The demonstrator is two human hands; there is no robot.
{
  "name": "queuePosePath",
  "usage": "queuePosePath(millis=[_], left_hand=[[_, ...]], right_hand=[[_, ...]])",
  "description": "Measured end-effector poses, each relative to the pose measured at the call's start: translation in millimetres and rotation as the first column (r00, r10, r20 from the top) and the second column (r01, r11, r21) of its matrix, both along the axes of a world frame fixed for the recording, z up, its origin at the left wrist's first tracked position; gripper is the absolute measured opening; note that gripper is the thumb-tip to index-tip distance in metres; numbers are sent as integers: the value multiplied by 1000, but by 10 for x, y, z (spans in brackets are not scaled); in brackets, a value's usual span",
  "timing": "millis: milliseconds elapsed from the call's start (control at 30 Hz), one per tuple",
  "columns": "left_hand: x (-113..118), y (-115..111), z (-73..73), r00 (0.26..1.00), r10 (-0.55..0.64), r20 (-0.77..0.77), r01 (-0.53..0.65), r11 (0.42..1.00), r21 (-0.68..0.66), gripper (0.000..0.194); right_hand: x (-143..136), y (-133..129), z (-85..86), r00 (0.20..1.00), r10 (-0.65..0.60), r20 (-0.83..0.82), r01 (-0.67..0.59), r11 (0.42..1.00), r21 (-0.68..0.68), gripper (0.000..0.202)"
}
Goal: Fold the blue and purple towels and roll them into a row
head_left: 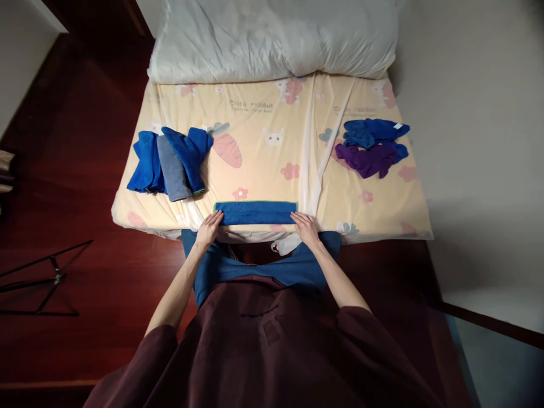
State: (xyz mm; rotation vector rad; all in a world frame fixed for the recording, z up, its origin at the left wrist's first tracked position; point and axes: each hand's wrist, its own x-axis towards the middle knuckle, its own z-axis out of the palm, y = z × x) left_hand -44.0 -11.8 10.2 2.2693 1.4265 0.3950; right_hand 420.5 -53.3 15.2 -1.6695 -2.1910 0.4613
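A blue cloth (256, 213) with a thin green edge lies folded into a long, narrow strip near the front edge of the bed. At its left end, my left hand (209, 226) has its fingers together on the cloth, closed on that end. My right hand (304, 226) is closed the same way on the right end. To the left lie folded blue cloths (147, 161) with a grey-blue one (172, 169) among them. Over on the right, crumpled blue cloths (376, 131) and a purple cloth (366, 160) are heaped together.
The bed (259, 164) has a yellow sheet with rabbits and carrots. A pale, bulky quilt (272, 39) lies across its far side. On the floor at the left is a black metal stand (56, 277). A wall (471, 141) rises on the right.
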Motion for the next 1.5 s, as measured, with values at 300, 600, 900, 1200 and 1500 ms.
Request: queuePosePath(millis=[300, 600, 900, 1200, 1500], left_hand=[[-88, 207, 62, 903, 289, 319, -251, 955, -155, 44], [14, 472, 67, 696, 555, 456, -455, 832, -318, 54], [94, 691, 25, 641, 685, 346, -609, 728, -313, 37], [133, 792, 50, 604, 776, 183, -696, 625, -354, 27], [201, 707, 160, 646, 694, 319, -639, 719, -272, 28]], right_hand=[[170, 301, -162, 865, -283, -415, 239, 958, -156, 36], [129, 587, -356, 610, -551, -570, 498, 826, -266, 53], [68, 752, -366, 521, -659, -542, 587, 738, -333, 51], [32, 791, -296, 551, -718, -425, 620, 693, -367, 37], [-46, 680, 19, 523, -722, -454, 687, 672, -277, 34]])
